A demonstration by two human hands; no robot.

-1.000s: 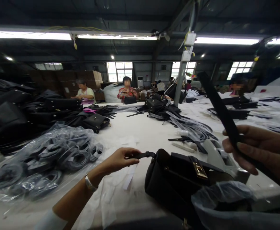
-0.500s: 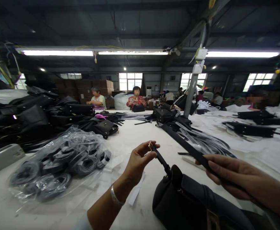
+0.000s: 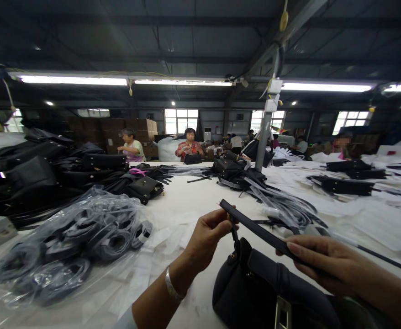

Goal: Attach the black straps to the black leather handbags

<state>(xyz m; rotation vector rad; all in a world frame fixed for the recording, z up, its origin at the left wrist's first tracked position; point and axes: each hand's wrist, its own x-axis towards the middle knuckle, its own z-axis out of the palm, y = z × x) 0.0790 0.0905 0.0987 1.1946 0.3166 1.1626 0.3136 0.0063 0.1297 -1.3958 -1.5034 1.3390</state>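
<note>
My left hand [image 3: 200, 244], with a silver bangle at the wrist, pinches the top of a short black buckle tab [image 3: 235, 235] between thumb and fingers. That tab rises from the side of a black handbag [image 3: 229, 288], whose flap bears a gold clasp [image 3: 282, 313]. In my right hand [image 3: 334, 258] a long flat black strap [image 3: 260, 231] is gripped. The strap's free end crosses over the fingertips of my left hand, at the tab's buckle. The buckle is mostly hidden there, so whether the strap passes through it I cannot tell.
A clear plastic bag of coiled grey straps [image 3: 84, 237] lies on the white table [image 3: 183, 201] at left, beneath a pile of black bags [image 3: 36, 171]. More bags [image 3: 231, 167], loose straps [image 3: 286, 205] and a metal post [image 3: 264, 137] stand beyond. Co-workers [image 3: 189, 148] sit across the table.
My right hand has brought the strap's end leftward to the buckle in my left hand. The strap end formerly lay farther out over the table. The view has shifted slightly.
</note>
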